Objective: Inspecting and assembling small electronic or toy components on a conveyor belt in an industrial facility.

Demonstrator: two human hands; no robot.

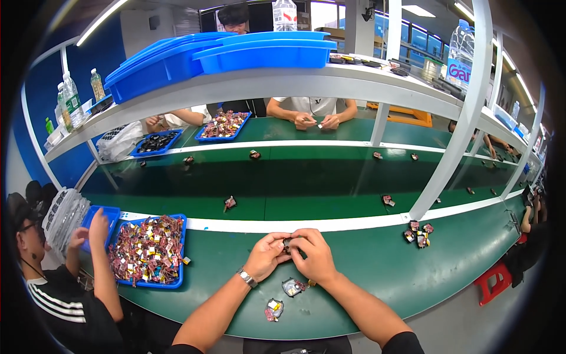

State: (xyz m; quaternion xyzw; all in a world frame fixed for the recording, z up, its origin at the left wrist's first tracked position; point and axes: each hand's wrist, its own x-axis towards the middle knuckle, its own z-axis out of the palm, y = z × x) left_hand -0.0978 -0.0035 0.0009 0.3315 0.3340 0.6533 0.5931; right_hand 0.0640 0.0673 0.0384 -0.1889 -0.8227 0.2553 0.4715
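Observation:
My left hand, with a metal watch on its wrist, and my right hand meet over the green table. Between their fingers they pinch a small dark part, mostly hidden by the fingers. Below my right hand lies a small dark-rimmed assembly with reddish wiring at its side. Closer to the table's front edge is a second such assembly, showing white, yellow and pink pieces. Neither hand touches these two.
To the left stands a blue tray heaped with small wired parts, beside a co-worker. Several assemblies cluster at right by a white post. Others lie on the dark green belt. A shelf with blue trays spans above.

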